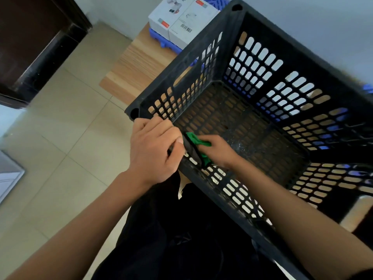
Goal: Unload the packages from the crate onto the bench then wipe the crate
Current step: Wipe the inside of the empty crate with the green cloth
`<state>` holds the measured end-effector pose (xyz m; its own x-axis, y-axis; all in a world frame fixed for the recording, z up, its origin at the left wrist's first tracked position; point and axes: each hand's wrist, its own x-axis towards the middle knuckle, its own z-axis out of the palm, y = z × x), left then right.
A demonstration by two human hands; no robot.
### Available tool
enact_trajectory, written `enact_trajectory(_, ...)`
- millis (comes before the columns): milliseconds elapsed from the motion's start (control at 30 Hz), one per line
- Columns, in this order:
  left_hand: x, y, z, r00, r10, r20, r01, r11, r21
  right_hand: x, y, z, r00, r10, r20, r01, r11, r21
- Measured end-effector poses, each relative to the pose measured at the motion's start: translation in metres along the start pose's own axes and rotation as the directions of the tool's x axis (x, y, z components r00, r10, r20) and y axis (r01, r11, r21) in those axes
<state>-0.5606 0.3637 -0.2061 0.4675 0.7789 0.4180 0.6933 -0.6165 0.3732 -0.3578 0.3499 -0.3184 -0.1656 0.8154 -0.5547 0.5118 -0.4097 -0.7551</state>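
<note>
- The black perforated plastic crate (252, 122), a deep rectangular box with slotted walls and a slotted floor, is sitting on the light wood-grain surface (139, 63) and is holding no packages; only pale specks are lying on its floor near the right forearm.
- The left hand (153, 148) is gripping the crate's near rim close to the left corner, with the fingers curled over the edge and the thumb lying along the outside.
- The right hand (220, 150) is reaching inside the crate and is holding a crumpled bright green cloth (196, 139), pressing it against the inner face of the near wall just beside the left hand.
- Part of the green cloth is showing lower down too, behind the rim, so the rim is hiding the middle of it.
- The white cardboard packages (181, 19), printed with product pictures and a barcode label, are standing side by side at the far end of the surface, well apart from the hands.
- These packages are resting on a blue ribbed plastic tray (171, 44), whose edge is sticking out beneath them; blue is also showing through the slots of the crate's far wall.
- The crate's far left corner is overlapping the packages and blocking their right side from view.
- Beige floor tiles (66, 138) are spreading to the left, a dark brown wooden door (34, 43) is standing at the upper left, and the person's black clothing (177, 235) is filling the space between the arms.
</note>
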Motion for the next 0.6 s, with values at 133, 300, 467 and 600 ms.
enact_trajectory(133, 0.01, 0.002, -0.016, 0.966, 0.029, 0.257, -0.031, 1.0, 0.005, -0.021, 0.019, -0.026, 0.978, 0.111, -0.179, -0.06, 0.961, 0.269)
enact_trajectory(300, 0.047, 0.009, -0.016, 0.928, 0.116, 0.355, -0.091, 0.992, -0.087, -0.036, 0.033, -0.047, 0.876, 0.192, -0.443, -0.002, 0.919, 0.395)
enact_trajectory(467, 0.096, 0.006, 0.004, 0.855, 0.171, 0.491, -0.121, 0.984, -0.132, -0.034, 0.038, -0.054, 0.749, 0.268, -0.606, -0.046, 0.933, 0.356)
enact_trajectory(600, 0.138, -0.009, 0.022, 0.759, 0.238, 0.606, -0.225, 0.969, -0.1, -0.016, 0.032, -0.053, 0.706, 0.243, -0.665, -0.097, 0.964, 0.248)
